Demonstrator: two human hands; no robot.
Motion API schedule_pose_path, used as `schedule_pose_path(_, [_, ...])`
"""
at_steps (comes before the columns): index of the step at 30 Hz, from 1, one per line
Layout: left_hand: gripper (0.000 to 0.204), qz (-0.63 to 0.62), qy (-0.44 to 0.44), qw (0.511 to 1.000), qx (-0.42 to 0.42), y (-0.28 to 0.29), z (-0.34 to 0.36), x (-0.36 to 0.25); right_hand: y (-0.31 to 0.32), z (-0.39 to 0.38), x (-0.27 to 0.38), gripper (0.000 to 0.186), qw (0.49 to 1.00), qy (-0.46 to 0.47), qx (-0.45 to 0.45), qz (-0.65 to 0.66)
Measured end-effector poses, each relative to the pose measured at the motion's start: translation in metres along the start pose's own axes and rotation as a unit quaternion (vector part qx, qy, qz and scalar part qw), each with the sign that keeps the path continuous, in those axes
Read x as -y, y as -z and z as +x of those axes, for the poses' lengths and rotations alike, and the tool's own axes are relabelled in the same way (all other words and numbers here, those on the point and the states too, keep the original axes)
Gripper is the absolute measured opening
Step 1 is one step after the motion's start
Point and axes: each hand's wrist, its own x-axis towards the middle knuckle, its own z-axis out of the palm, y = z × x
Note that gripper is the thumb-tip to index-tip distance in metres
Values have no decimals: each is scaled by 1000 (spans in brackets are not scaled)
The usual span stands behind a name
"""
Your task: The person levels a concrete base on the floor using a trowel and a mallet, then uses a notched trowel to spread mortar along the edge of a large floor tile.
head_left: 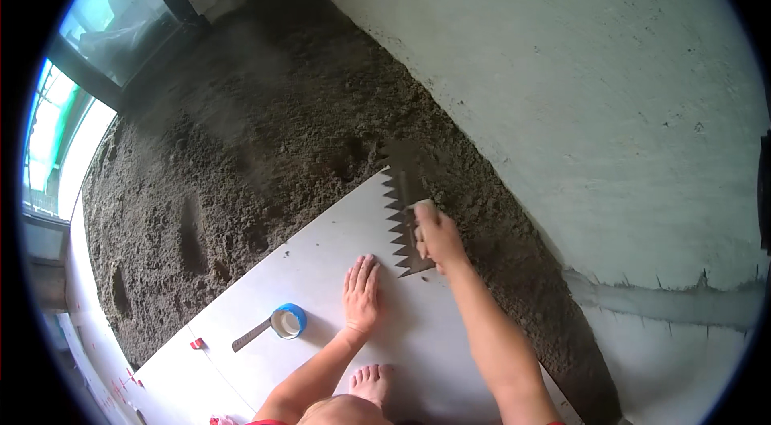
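Note:
My right hand (434, 236) is wrapped round the grip of a notched trowel (407, 244), a flat metal plate with a row of large pointed teeth along its left side. The trowel is over the right edge of a large white tile (321, 232), between the tile and the dark mortar. My left hand (362, 293) lies flat on the tile with its fingers stretched out, holding nothing. Left of it stands a round blue-rimmed thing (289, 320) with a pale middle. A flat grey handle (251, 335) sticks out from it.
Loose, lumpy dark mortar (233, 128) covers the floor ahead. A bare grey wall (610, 104) rises along the right. My bare foot (372, 382) is on the tile. A small red clip (197, 343) sits at a tile joint. A window (120, 12) is at far left.

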Motion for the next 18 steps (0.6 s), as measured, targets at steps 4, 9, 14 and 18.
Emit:
schedule_pose_path(4, [45,-1,11,1000,1,-1,0,-2,24,-43,-11,38,992,-5,-88,95])
schedule_pose_path(9, [41,-9,-1,1000,-3,-2,3,-5,11,-58,-10,33,995,35,-34,82])
schedule_pose_path(14, [41,4,-5,1000,15,2,2,-4,38,14,39,59,897,119,-165,-393])
schedule_pose_path(18, [41,-19,3,1000,4,1,1,-1,111,0,48,62,896,8,-146,-419])
